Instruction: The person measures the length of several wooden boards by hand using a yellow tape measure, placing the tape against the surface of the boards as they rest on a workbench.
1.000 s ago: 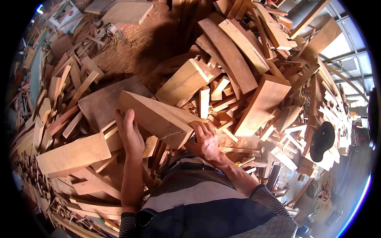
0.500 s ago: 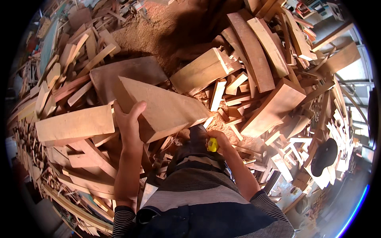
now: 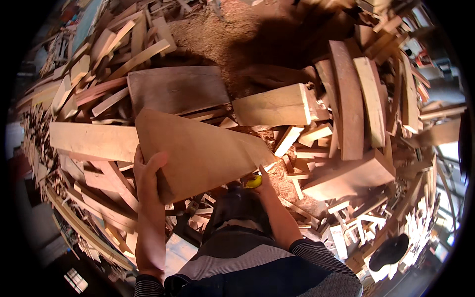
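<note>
Wedge-shaped wooden block [image 3: 205, 156] is up in front of me, above the scrap pile, between my hands. Long axis runs roughly left to right: broad end left, narrow tip right. My left hand [image 3: 147, 174] grips the broad end, thumb over the wide face; it's the nearer hand to the bulk. My right hand [image 3: 266, 187] is curled round a small yellow tool [image 3: 254, 182], just near of the tip; from there the block extends left and slightly far. Fingertip contact with the tip: can't tell. Dark flat board [image 3: 178, 89] lies beyond on the far side; pale plank [image 3: 94, 139] sits left of my left hand.
</note>
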The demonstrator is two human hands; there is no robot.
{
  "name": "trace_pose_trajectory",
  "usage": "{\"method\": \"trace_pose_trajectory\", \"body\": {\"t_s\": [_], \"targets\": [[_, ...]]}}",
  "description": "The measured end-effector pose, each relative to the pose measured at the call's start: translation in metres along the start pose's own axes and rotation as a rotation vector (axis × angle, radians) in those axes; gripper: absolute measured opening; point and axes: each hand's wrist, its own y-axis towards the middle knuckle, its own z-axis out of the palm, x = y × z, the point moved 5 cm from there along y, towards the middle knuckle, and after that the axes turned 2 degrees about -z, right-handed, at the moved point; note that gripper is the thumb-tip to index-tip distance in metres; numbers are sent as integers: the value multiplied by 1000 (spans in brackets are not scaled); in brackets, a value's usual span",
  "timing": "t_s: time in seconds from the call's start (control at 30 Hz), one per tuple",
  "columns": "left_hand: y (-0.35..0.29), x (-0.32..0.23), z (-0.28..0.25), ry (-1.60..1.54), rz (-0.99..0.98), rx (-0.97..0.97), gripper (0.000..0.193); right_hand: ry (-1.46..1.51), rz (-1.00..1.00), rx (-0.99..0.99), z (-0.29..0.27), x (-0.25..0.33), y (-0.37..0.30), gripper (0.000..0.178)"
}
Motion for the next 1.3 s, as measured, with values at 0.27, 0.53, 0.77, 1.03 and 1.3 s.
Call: {"method": "trace_pose_trajectory", "body": {"t_s": [0.27, 0.53, 0.77, 1.03, 1.3], "targets": [[0, 3, 11, 0, -68, -35, 76, -41, -44, -11, -4, 5, 13, 64], [-51, 21, -10, 279, -24, -82, 95, -342, -113, 26, -11, 7, -6, 71], [-110, -8, -80, 86, -56, -234, 93, -665, 29, -43, 2, -4, -45, 63], [-276, 2, -186, -310, 113, -526, 92, -895, 215, -39, 9, -22, -61, 55], [-441, 26, -226, -580, 188, -851, 106, -965, 578, 159, 98, -130, -119, 70]]}}
